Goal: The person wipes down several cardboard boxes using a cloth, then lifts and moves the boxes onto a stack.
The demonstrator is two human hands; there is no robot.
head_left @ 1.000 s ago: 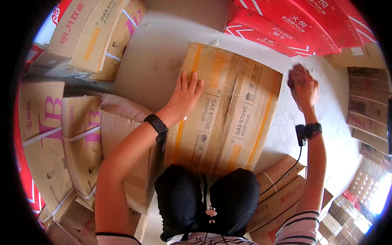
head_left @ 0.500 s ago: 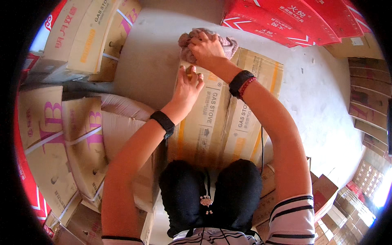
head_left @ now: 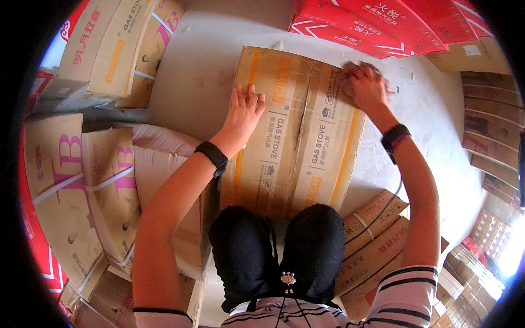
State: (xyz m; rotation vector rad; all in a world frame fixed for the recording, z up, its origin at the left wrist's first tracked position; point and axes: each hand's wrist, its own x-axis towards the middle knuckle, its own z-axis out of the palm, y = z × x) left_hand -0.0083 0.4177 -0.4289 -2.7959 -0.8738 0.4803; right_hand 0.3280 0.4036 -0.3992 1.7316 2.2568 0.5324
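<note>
A large brown cardboard box [head_left: 290, 158] with orange stripes and printed panels lies in front of my knees. My left hand [head_left: 244, 113] rests on the left part of its top, fingers spread and nothing in them. At the box's far right corner, my right hand [head_left: 367, 88] is closed over a crumpled pinkish-brown cloth [head_left: 383, 82]. The cloth lies partly on the corner and partly past the edge. My palm and fingers hide some of it.
Strapped brown cartons [head_left: 63, 180] stand to the left beside a pale wrapped bundle [head_left: 169, 169]. Taller boxes [head_left: 101, 49] rise at the far left, red cartons [head_left: 372, 27] at the back right. More cartons [head_left: 372, 229] sit by my right knee. Grey floor [head_left: 202, 60] shows around the box.
My right hand has swept the cloth from the box's far left edge to its far right corner. My left hand has lowered and flattened slightly on the top.
</note>
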